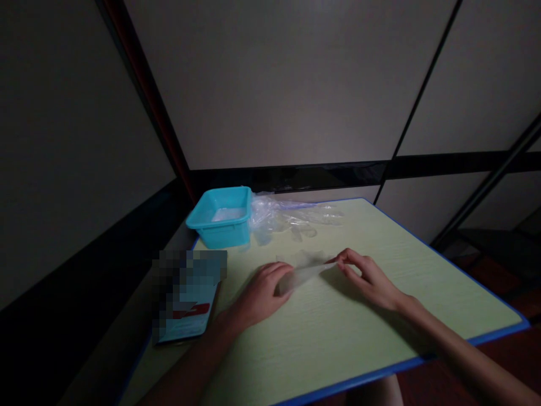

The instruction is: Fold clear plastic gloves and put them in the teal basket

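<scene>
- Panelling [80, 113] stands in dim shadow at far left, meeting the pale back wall [287, 84] at a dark, reddish upright strip.
- Flat rectangular item [186, 324], pale blue-green with a red patch, lies near the left edge of the surface [321, 338]; its upper and left parts are hidden by pixelation.
- Turquoise plastic basin [224, 235] sits behind that item at the back left corner, upright, with something whitish lying inside it.
- Left hand [268, 290] comes in from the lower left, its fingers curled and grasping the left end of a thin, translucent sheet [302, 275].
- Clear, crumpled plastic [291, 213] spreads along the back, right beside the basin and beyond the hands.
- That sheet is held between the two hands near the middle, slightly blurred, its right end tilted upward.
- Right hand [372, 282] reaches in from the lower right, thumb and forefinger pinching the sheet's right end.
- Pale green with blue edging, the surface runs on to the right; part of a leg [376, 392] shows below its front edge.
</scene>
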The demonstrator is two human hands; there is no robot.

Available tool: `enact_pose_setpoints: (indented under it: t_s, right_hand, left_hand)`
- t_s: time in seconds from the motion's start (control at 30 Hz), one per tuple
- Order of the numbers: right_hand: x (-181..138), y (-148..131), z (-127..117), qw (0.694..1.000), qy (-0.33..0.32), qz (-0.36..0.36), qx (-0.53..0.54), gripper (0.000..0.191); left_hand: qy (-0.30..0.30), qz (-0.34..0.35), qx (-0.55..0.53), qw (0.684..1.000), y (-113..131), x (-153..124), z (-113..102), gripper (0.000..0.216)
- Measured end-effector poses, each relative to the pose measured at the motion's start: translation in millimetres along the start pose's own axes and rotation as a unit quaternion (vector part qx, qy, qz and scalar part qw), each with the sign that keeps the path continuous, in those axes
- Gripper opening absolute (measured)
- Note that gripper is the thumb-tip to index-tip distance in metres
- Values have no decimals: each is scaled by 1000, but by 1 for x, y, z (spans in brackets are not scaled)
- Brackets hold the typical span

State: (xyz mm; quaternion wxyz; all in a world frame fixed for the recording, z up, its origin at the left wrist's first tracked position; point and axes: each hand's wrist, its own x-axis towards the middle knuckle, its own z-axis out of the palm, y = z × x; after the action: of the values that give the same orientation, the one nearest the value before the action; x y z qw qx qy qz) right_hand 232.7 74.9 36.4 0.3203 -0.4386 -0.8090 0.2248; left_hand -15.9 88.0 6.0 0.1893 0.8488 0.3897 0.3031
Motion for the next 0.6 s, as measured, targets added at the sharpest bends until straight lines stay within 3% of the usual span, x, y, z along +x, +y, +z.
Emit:
enact_pose_setpoints:
  t_s: [0.13, 0.23, 0.43, 0.6]
  right_hand:
    - [5, 3, 4, 995, 59, 30, 74, 22]
    - [7, 2, 6, 979, 66, 61, 181, 23]
    - [15, -8, 3, 941, 93, 137, 295, 29]
    - [20, -4, 7, 897, 62, 217, 381, 27]
  left_hand:
    - [21, -50, -101, 993, -2, 3, 1, 19]
    - [48, -85, -131, 987, -3, 4, 1, 9]
    - [62, -138, -272, 950, 2, 5, -3, 21]
    - [64, -199, -410, 888, 6, 8, -2, 28]
